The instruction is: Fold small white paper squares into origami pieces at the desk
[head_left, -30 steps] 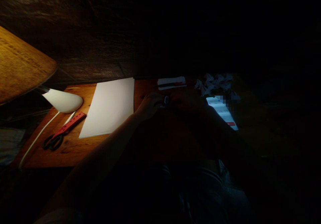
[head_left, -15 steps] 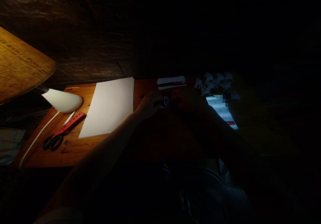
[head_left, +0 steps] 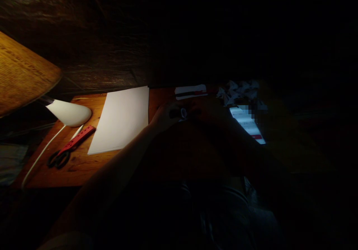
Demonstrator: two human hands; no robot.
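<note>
The scene is very dark. My left hand [head_left: 165,116] is curled over the middle of the wooden table [head_left: 84,164], its fingers closed on a small pale object [head_left: 183,113] that I cannot identify. My right hand [head_left: 208,112] lies in deep shadow just right of that object, apparently touching it; its fingers are not readable. A stack of white paper [head_left: 121,118] lies to the left of my left hand.
A white lamp base [head_left: 69,112] with a cord stands at the left under a woven shade [head_left: 24,74]. Red-sheathed scissors [head_left: 69,146] lie beside it. A lit phone screen [head_left: 247,125], crumpled paper [head_left: 239,90] and folded paper with a pen [head_left: 191,91] sit at the back right.
My hands have shifted only slightly around the small pale object; my left hand's fingers sit a little lower. Everything else on the table is where it was.
</note>
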